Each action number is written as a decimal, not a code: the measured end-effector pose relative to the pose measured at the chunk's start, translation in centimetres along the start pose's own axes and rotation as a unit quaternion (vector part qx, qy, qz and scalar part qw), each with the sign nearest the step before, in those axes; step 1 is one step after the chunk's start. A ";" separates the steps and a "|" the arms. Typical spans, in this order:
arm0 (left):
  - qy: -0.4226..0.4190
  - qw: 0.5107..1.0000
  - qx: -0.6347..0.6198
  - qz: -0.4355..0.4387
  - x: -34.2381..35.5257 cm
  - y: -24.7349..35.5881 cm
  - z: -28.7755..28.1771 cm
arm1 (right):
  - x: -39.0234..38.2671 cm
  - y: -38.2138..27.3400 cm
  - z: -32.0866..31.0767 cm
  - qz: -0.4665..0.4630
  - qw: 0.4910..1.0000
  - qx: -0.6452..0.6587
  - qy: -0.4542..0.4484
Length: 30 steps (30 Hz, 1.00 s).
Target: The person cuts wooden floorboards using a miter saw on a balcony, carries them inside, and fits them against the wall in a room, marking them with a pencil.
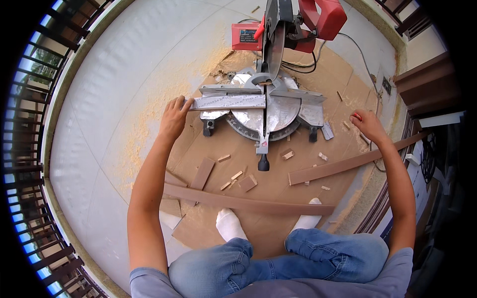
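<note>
A miter saw [284,113] with a red housing [325,17] and a raised blade [276,44] stands on a cardboard sheet [208,139]. My left hand [175,115] grips the left end of a pale board with a printed wrapping [223,102], which lies along the left side of the fence, its right end near the slot. My right hand [366,124], out to the right of the saw, is closed on a small red object [357,115] too small to name.
Brown planks [248,203], a long one [328,166] on the right, offcuts [248,183] and sawdust [136,149] surround my socked feet [228,224]. A black cord [365,62] runs along the right. A railing [30,149] curves along the left; stacked material [427,164] sits at the right.
</note>
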State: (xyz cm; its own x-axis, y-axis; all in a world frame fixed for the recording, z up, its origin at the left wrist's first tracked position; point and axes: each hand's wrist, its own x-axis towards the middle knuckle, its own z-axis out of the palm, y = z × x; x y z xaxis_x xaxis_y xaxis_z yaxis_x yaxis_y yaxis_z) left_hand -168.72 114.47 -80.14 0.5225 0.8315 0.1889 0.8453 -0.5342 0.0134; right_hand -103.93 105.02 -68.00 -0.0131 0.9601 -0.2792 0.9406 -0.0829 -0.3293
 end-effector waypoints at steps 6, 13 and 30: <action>0.040 0.993 -0.110 0.028 1.7 -0.5 0.0 | 4.8 -8.2 -12.2 -0.072 0.959 0.213 0.172; 0.036 0.989 -0.133 0.052 4.6 4.6 -3.0 | 11.1 -24.4 -20.5 -0.042 0.963 0.194 0.183; 0.067 0.979 -0.166 0.093 10.0 7.5 1.2 | 14.3 -27.7 -17.0 0.034 0.915 0.386 0.117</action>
State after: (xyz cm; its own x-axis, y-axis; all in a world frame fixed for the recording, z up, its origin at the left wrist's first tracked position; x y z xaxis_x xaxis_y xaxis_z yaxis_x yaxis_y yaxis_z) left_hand -157.03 118.91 -79.30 0.6259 0.6994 0.3451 0.6420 -0.7133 0.2811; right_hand -124.37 125.58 -47.50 0.1940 0.9692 -0.1514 0.4164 -0.2211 -0.8819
